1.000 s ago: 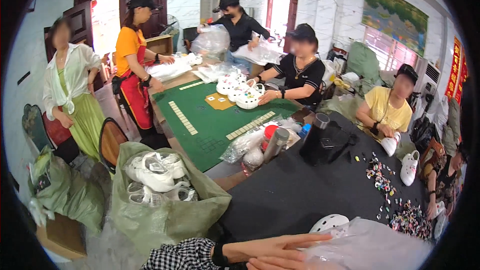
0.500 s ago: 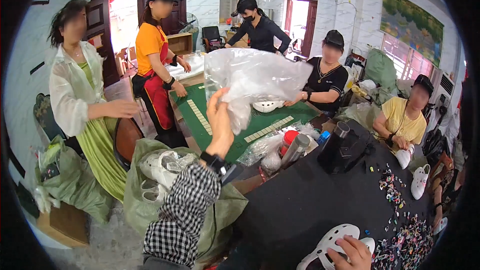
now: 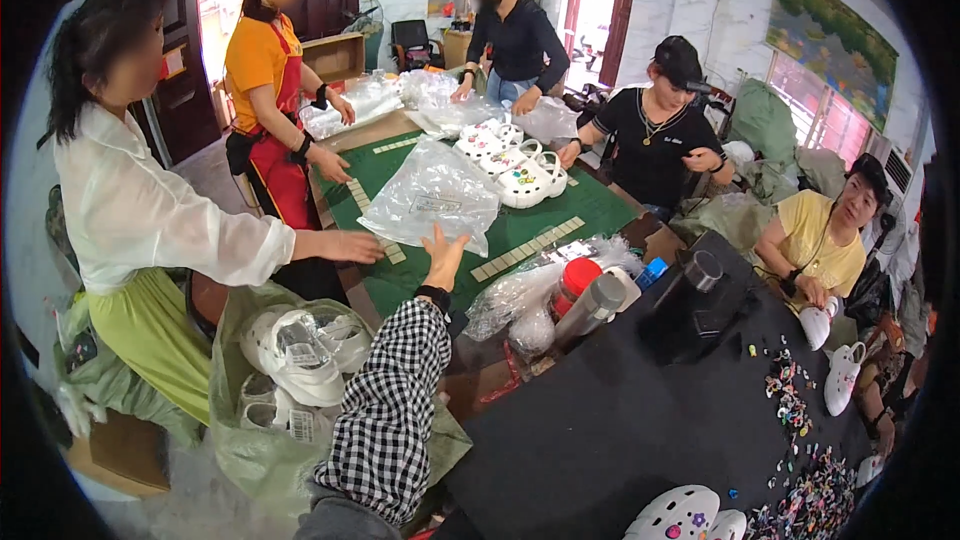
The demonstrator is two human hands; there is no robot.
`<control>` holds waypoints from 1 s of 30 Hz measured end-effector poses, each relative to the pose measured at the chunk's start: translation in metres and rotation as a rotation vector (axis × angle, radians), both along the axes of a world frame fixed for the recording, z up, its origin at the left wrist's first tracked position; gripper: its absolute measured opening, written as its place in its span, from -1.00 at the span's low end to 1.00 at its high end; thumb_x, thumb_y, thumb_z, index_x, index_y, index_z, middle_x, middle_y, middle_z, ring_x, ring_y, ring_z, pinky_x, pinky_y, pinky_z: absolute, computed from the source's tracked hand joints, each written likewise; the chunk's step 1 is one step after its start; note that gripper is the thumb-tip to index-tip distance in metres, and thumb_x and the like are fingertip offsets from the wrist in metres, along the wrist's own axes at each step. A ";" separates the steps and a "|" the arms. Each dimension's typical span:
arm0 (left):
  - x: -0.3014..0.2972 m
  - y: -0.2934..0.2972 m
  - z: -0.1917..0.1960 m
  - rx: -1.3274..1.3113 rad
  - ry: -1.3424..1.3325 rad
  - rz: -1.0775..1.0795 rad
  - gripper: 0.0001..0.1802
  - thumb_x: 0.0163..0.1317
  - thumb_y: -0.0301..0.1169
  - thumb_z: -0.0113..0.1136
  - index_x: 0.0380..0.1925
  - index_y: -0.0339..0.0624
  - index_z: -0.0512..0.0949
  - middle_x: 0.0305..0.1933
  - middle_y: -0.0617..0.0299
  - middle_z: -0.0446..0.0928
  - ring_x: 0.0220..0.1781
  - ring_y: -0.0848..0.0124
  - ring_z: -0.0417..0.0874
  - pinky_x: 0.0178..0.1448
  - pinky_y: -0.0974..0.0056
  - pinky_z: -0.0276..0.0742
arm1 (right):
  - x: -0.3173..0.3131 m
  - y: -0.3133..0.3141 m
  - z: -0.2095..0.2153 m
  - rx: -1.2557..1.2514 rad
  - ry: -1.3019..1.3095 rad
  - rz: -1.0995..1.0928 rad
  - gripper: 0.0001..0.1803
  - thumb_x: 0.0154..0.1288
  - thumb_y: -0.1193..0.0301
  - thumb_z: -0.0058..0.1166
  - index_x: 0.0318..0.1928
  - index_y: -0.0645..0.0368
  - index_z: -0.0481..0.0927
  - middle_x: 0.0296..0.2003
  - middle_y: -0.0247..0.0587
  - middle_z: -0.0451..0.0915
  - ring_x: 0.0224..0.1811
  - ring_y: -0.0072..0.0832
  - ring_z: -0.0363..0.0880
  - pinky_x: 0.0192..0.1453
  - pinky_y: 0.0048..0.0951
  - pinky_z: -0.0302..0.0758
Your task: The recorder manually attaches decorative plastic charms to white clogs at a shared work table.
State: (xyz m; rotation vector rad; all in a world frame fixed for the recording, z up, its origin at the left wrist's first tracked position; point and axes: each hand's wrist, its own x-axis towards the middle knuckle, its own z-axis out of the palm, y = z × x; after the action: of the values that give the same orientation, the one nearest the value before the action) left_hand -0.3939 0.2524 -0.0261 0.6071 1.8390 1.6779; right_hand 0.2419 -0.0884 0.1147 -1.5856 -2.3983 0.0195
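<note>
My left hand (image 3: 443, 260), in a black-and-white checked sleeve, reaches over the table edge with its fingers apart and holds nothing. Just beyond the fingertips a clear plastic bag (image 3: 430, 198) lies on the green mat. Behind it, several white clogs (image 3: 528, 180) with colourful charms stand together. Beside my forearm an open pale-green sack (image 3: 235, 440) holds more white clogs (image 3: 300, 355), some with clear wrapping. At the lower right a pair of white clogs with charms (image 3: 680, 518) sits on the black table, partly cut off. My right hand is out of view.
Several people stand or sit around; one person's hand (image 3: 350, 246) reaches toward the mat from the left. A red-lidded jar (image 3: 575, 280), a steel flask (image 3: 592, 305) and a black bag (image 3: 690, 305) stand ahead. Loose charms (image 3: 810, 490) cover the black table's (image 3: 570, 430) right side.
My left hand has let go of the plastic bag, which now lies flat on the mat. My right hand has left the view. The person at left has leaned in, arm stretched out.
</note>
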 end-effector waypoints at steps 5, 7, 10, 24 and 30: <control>0.001 0.008 -0.038 -0.091 -0.083 -0.067 0.02 0.16 -0.18 0.24 0.48 -0.33 -0.10 0.58 -0.14 -0.50 0.60 -0.12 -0.32 0.55 0.02 -0.02 | 0.002 0.008 -0.012 0.024 0.014 -0.048 -0.69 0.25 0.65 0.10 0.01 0.27 0.62 0.19 0.16 0.44 0.10 0.04 0.53 0.02 -0.22 0.54; -0.014 0.009 -0.060 -0.192 0.071 -0.138 -0.03 0.12 -0.21 0.21 0.44 -0.42 0.02 0.57 -0.24 -0.30 0.59 -0.15 -0.27 0.50 0.01 0.08 | 0.005 0.009 -0.014 0.017 0.030 -0.036 -0.69 0.25 0.64 0.10 0.01 0.26 0.62 0.19 0.16 0.45 0.12 0.04 0.53 0.03 -0.21 0.54; -0.041 0.001 -0.088 -0.172 0.113 -0.060 -0.20 0.09 -0.23 0.19 0.29 -0.52 0.27 0.39 -0.32 0.22 0.45 -0.09 0.19 0.38 0.08 0.26 | 0.005 0.009 -0.014 -0.015 0.091 -0.010 -0.70 0.26 0.64 0.09 0.01 0.25 0.63 0.18 0.14 0.46 0.12 0.03 0.53 0.05 -0.21 0.53; 0.169 -0.094 0.093 0.129 0.039 -0.921 -0.59 0.41 -0.25 0.02 0.21 -0.12 0.45 0.18 0.29 0.50 0.15 0.45 0.52 0.21 0.30 0.40 | 0.022 -0.041 -0.022 0.124 0.317 -0.014 -0.80 0.19 0.71 0.06 -0.17 0.27 0.60 0.02 0.05 0.60 -0.04 -0.06 0.62 0.02 -0.21 0.57; 0.297 -0.193 0.108 0.293 -0.055 -1.315 -0.65 0.44 -0.30 0.03 0.13 -0.22 0.50 0.09 0.22 0.55 0.08 0.47 0.56 0.20 0.34 0.45 | 0.031 -0.053 -0.042 0.181 0.493 -0.065 -0.87 0.25 0.66 0.10 -0.21 0.24 0.55 -0.01 0.06 0.61 -0.12 -0.15 0.65 -0.04 -0.31 0.58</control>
State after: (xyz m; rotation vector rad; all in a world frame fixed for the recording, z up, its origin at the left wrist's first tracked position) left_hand -0.0965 0.0594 0.0816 1.4397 0.7133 0.9664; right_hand 0.2729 -0.1415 0.0723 -1.3816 -1.9127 0.1573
